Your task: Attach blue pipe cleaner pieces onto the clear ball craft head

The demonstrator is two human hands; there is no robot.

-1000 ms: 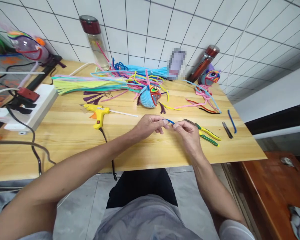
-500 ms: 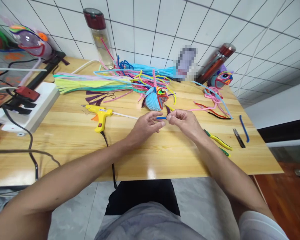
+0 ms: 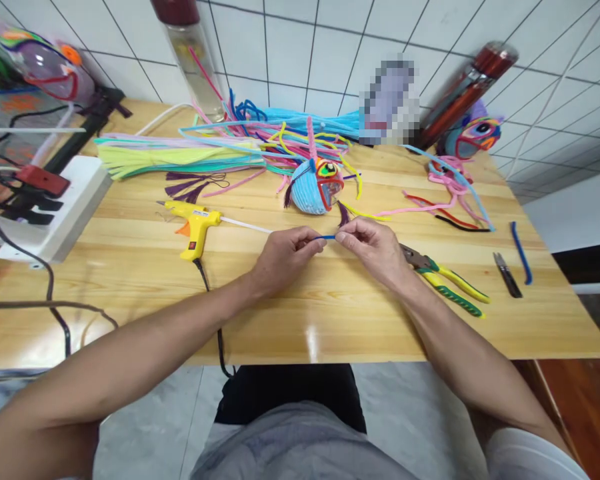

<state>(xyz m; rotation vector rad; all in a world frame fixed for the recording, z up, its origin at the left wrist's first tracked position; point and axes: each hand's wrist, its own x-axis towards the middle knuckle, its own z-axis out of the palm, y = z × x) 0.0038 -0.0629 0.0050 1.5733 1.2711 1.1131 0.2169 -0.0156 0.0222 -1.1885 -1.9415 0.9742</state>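
Observation:
A short blue pipe cleaner [image 3: 326,237] stretches between my two hands, just above the table. My left hand [image 3: 289,257] pinches one end between thumb and fingers. The other end is pinched by my right hand [image 3: 373,250]. Just beyond them sits a light-blue fish-like figure [image 3: 310,189] with a red-rimmed mouth, a green eye and a pink pipe cleaner standing up from it. A dark purple tassel [image 3: 343,213] lies between this figure and my right hand. Left of my left hand is a yellow hot glue gun [image 3: 196,227] with a white glue stick in its back.
Combination pliers [image 3: 450,283], small snips [image 3: 507,275] and a blue pipe cleaner piece [image 3: 521,253] lie to the right. Bundles of pipe cleaners [image 3: 180,157] spread along the back. A glass bottle [image 3: 193,67] and a red flask [image 3: 467,93] stand behind; a white power strip [image 3: 73,207] is left.
My left fingers have closed on the near end of the blue pipe cleaner. The view has shifted, showing more of the pliers. My right hand keeps its pinch.

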